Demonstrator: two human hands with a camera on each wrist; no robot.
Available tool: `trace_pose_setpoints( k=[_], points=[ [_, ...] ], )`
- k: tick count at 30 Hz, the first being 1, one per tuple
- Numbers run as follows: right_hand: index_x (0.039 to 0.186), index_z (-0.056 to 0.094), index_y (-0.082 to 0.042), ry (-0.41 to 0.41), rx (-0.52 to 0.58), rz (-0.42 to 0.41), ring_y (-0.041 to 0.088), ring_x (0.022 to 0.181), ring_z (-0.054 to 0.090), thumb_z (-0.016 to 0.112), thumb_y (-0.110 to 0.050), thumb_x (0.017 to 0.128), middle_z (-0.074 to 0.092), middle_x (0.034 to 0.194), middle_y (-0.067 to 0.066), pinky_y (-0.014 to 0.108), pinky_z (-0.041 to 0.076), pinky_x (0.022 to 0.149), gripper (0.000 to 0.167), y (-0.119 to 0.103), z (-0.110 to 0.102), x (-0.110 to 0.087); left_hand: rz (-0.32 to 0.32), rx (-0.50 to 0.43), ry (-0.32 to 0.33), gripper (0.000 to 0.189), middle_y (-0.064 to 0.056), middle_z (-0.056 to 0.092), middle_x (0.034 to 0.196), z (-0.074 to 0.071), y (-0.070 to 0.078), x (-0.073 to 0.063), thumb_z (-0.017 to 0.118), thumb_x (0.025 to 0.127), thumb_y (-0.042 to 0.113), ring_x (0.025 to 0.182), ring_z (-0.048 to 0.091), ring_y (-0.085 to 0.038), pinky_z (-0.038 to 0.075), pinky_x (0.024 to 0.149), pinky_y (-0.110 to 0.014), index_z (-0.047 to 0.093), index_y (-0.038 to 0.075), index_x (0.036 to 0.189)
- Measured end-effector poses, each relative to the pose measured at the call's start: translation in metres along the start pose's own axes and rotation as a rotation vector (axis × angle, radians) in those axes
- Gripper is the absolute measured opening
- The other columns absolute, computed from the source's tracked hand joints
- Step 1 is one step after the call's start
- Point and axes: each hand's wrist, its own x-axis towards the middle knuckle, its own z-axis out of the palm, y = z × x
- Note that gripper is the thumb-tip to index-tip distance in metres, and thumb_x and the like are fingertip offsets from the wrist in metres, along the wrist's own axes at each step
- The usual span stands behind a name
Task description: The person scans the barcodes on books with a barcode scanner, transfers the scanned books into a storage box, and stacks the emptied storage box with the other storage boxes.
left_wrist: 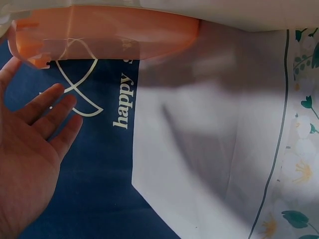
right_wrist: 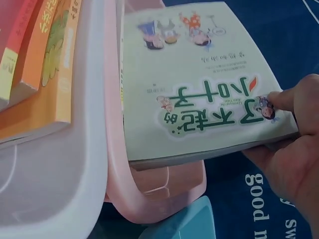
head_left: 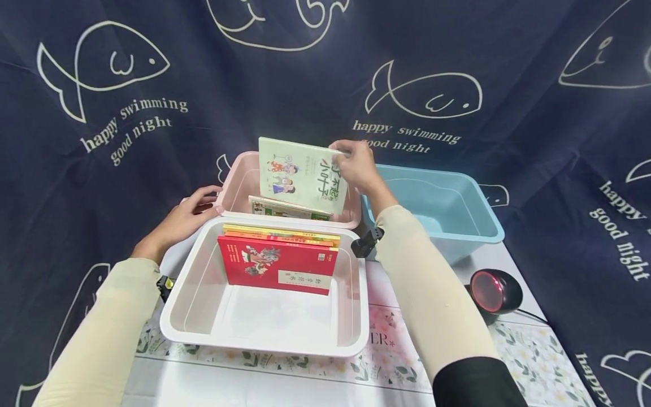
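My right hand (head_left: 356, 164) pinches the top right corner of a pale green book (head_left: 300, 175) with cartoon children on its cover. In the right wrist view the thumb lies on the front of the book (right_wrist: 199, 89) and the fingers are behind it. The book stands tilted, its lower part inside the pink bin (head_left: 239, 186). Another book (head_left: 290, 209) leans in that bin in front of it. My left hand (head_left: 188, 217) is at the left end of the pink bin, fingers at its rim; in the left wrist view the fingers of the hand (left_wrist: 40, 129) are spread and relaxed.
In front stands a white bin (head_left: 264, 347) holding several upright books, a red one (head_left: 274, 263) foremost. A blue bin (head_left: 458, 198) is at the right. A small black device (head_left: 495, 291) with a red-lit face and a cable sits at the table's right. A navy fish-print cloth (head_left: 285, 102) hangs behind.
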Motion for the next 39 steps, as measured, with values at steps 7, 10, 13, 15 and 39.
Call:
trace_pose_setpoints(
  k=[7, 10, 13, 15, 39],
  points=[
    [0.118, 0.072, -0.007, -0.035, 0.006, -0.003, 0.029, 0.093, 0.077, 0.057, -0.005, 0.101, 0.078, 0.108, 0.019, 0.036, 0.061, 0.084, 0.023, -0.003, 0.002, -0.002, -0.003, 0.009, -0.004, 0.071, -0.022, 0.041, 0.162, 0.0, 0.0, 0.001, 0.055, 0.102, 0.056, 0.145, 0.045, -0.047, 0.039, 0.113, -0.069, 0.027, 0.031, 0.162],
    [0.117, 0.072, -0.007, -0.061, 0.004, 0.006, 0.028, 0.092, 0.077, 0.057, -0.004, 0.101, 0.078, 0.108, 0.018, 0.036, 0.06, 0.085, 0.023, -0.001, 0.003, -0.004, -0.009, 0.008, -0.011, 0.071, -0.023, 0.04, 0.162, 0.0, 0.0, 0.001, 0.055, 0.102, 0.056, 0.146, 0.044, -0.047, 0.039, 0.113, -0.069, 0.026, 0.03, 0.162],
    [0.118, 0.072, -0.007, -0.091, 0.006, 0.008, 0.029, 0.092, 0.076, 0.056, -0.004, 0.101, 0.078, 0.108, 0.018, 0.037, 0.059, 0.085, 0.023, 0.003, 0.007, -0.006, -0.017, 0.004, -0.006, 0.071, -0.023, 0.04, 0.163, 0.0, -0.001, 0.001, 0.055, 0.101, 0.056, 0.146, 0.044, -0.047, 0.038, 0.114, -0.069, 0.027, 0.03, 0.161],
    [0.119, 0.072, -0.006, -0.106, -0.004, 0.001, 0.029, 0.092, 0.076, 0.057, -0.003, 0.1, 0.077, 0.109, 0.018, 0.037, 0.058, 0.087, 0.024, 0.006, 0.01, -0.007, -0.014, 0.002, -0.002, 0.071, -0.023, 0.04, 0.162, 0.0, 0.0, 0.001, 0.055, 0.101, 0.056, 0.146, 0.044, -0.047, 0.038, 0.114, -0.069, 0.028, 0.031, 0.161],
    [0.109, 0.075, -0.012, -0.391, -0.012, 0.064, 0.02, 0.097, 0.073, 0.063, -0.003, 0.099, 0.077, 0.111, 0.007, 0.034, 0.059, 0.092, 0.018, 0.051, 0.041, -0.026, -0.009, -0.011, -0.007, 0.069, -0.022, 0.04, 0.163, 0.001, 0.0, 0.0, 0.055, 0.102, 0.056, 0.146, 0.045, -0.047, 0.039, 0.113, -0.069, 0.027, 0.032, 0.161]
  ],
)
